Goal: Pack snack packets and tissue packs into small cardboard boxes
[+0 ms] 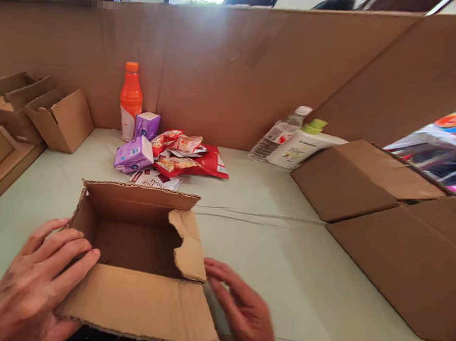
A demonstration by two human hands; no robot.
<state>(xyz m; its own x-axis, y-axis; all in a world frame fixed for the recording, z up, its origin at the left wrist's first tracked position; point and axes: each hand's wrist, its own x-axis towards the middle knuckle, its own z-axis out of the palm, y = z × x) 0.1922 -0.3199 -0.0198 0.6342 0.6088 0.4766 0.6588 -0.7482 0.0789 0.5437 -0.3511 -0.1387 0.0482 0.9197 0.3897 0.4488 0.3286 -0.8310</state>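
Note:
In front of me an open cardboard box (138,245) stands on the table, its flaps spread and its inside bare. The flap on its right has a torn, notched edge. My left hand (41,277) grips the box's left side, fingers bent over the rim and the thumb lower down by the front flap. Against the right wall rest the fingertips of my right hand (240,310), its fingers stretched out and loosely bent with nothing in them. Beyond the box lie purple packs (135,154) and red snack packets (192,160) in a pile.
An orange drink bottle (130,103) stands behind the pile. A clear plastic bottle (278,135) and a white bottle with a green cap (301,148) lean at the back right. Cardboard boxes stand left (66,122) and right (400,263). A tall cardboard wall (226,72) closes the back.

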